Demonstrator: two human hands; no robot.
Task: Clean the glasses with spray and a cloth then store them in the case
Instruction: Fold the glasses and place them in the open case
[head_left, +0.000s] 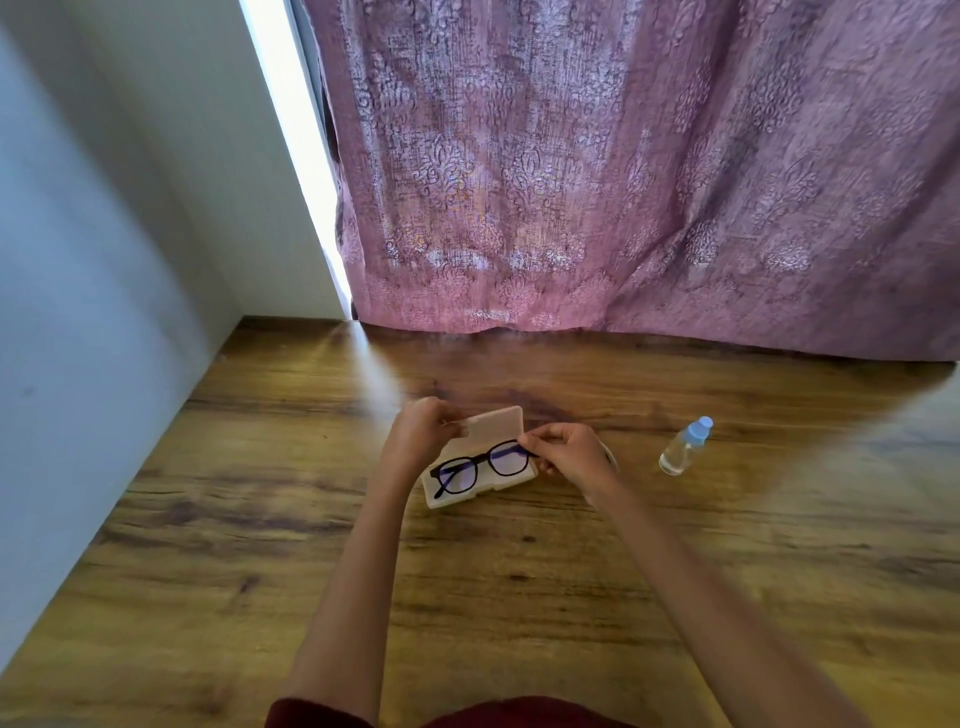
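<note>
A pale wall (104, 260) stands at the left, then a bright strip of daylight (296, 156) and a mauve patterned curtain (623, 182) hanging to the far edge of the wood-grain table (234, 545). There the left hand (421, 434) grips the raised lid of a white case (498, 427) with curled fingers, black glasses (480, 465) lie inside it, and the right hand (571, 452) pinches their end. A clear, blue-capped spray bottle (683, 447) sits apart at the right.

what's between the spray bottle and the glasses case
In the head view, the right hand, pinching the glasses, sits between the case and the spray bottle; the rest is bare wooden table.
</note>
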